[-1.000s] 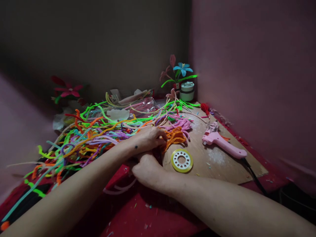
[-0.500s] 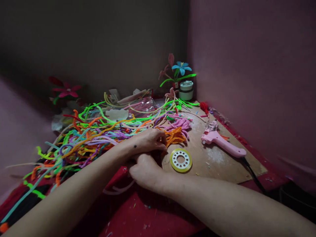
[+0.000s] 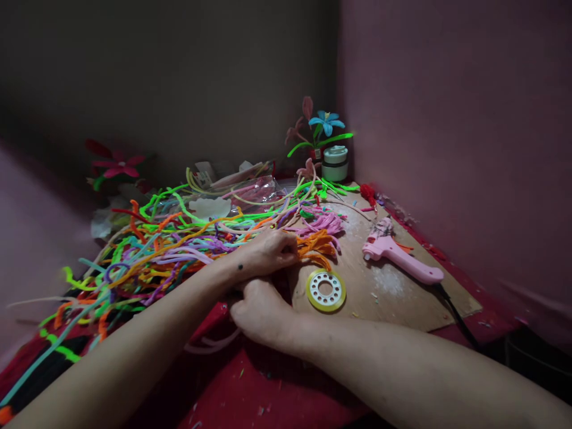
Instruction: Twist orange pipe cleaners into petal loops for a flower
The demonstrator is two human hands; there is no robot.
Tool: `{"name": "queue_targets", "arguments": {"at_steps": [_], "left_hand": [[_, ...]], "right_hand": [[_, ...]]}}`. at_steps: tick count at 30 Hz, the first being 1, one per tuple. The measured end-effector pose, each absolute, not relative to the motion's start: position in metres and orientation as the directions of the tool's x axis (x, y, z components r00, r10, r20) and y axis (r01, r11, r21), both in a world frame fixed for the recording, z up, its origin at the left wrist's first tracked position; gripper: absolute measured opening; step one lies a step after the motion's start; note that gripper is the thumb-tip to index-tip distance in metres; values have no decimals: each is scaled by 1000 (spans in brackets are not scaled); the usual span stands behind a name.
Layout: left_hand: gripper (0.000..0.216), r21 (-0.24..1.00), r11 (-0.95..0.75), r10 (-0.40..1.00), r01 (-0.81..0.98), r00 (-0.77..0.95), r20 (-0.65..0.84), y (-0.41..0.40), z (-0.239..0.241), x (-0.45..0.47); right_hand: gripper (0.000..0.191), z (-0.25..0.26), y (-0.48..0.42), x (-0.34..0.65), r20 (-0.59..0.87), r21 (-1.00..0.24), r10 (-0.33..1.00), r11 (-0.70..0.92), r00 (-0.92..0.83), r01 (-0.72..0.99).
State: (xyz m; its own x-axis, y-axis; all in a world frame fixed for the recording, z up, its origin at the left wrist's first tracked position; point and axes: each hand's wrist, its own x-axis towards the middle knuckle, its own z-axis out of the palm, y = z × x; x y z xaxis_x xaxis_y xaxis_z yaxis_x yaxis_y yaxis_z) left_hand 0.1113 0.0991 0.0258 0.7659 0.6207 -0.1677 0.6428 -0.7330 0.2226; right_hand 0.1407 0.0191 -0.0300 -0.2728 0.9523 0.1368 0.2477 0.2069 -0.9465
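Observation:
My left hand (image 3: 271, 247) is closed at the near end of a bundle of orange pipe cleaners (image 3: 318, 242), whose loose ends fan out to the right on a wooden board. Below and partly behind the left wrist, my right hand (image 3: 263, 310) is curled into a fist; its fingers face away, so what it holds is hidden. Pink pipe cleaners (image 3: 324, 223) lie just beyond the orange ones. A roll of yellow tape (image 3: 338, 296) rests flat on the board, to the right of both hands.
A heap of mixed pipe cleaners (image 3: 179, 253) spreads across the left. On the board (image 3: 429, 313) lies a pink glue gun (image 3: 404, 259) with a black cord. At the back stand a lidded container (image 3: 335, 171) and a blue flower (image 3: 328, 123). Walls close in behind and right.
My left fingers have curled in tighter, and an orange strand now bends down toward the tape roll. The right fist stays nearly in place. The whole view has shifted slightly.

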Motion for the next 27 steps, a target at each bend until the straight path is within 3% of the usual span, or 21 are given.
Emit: {"name": "queue_targets", "arguments": {"at_steps": [3, 7, 10, 13, 20, 24, 27], "left_hand": [[20, 235, -688, 705, 686, 709, -6, 93, 35, 108], [20, 267, -659, 748, 704, 651, 130, 79, 50, 95], [20, 226, -663, 749, 714, 637, 184, 68, 61, 76], [22, 196, -614, 788, 765, 580, 204, 59, 70, 54], [29, 242, -454, 889, 857, 417, 191, 53, 64, -2], [23, 210, -442, 892, 872, 405, 200, 53, 43, -23], [22, 256, -485, 874, 836, 459, 157, 55, 26, -30]], "right_hand": [[26, -31, 27, 138, 221, -912, 936, 298, -274, 283], [25, -30, 37, 137, 185, -863, 947, 285, -263, 418], [26, -30, 34, 142, 159, -937, 965, 214, -210, 277], [26, -30, 27, 147, 156, -975, 963, 185, -218, 122], [24, -34, 27, 144, 44, -998, 975, 50, -216, 22], [23, -39, 24, 141, 11, -994, 949, 44, -315, 98], [21, -37, 16, 141, 99, -962, 911, 190, -400, 196]]}}
